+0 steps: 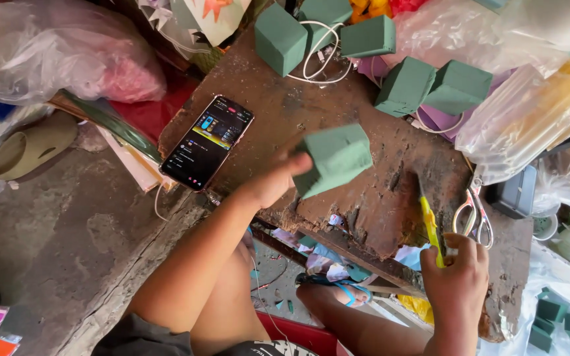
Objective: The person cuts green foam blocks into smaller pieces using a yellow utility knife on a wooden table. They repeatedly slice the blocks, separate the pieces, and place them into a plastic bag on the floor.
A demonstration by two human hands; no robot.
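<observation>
Left hand (268, 184) is gripping a green foam block (333, 158) above the counter (377, 198), right hand (456, 270) clenching a yellow knife (430, 227), likely lining up a cut.

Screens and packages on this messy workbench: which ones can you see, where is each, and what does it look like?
Phone: flat on the brown board's left part, dark lit screen with yellow and blue patches, pinkish rim.
Clear plastic bag: upper left, crumpled, pink and red contents.
Clear plastic packs: right of the board, holding pale yellow sheets.
Dark grey box: right edge, beside the scissors.
No labels or signs legible.
</observation>
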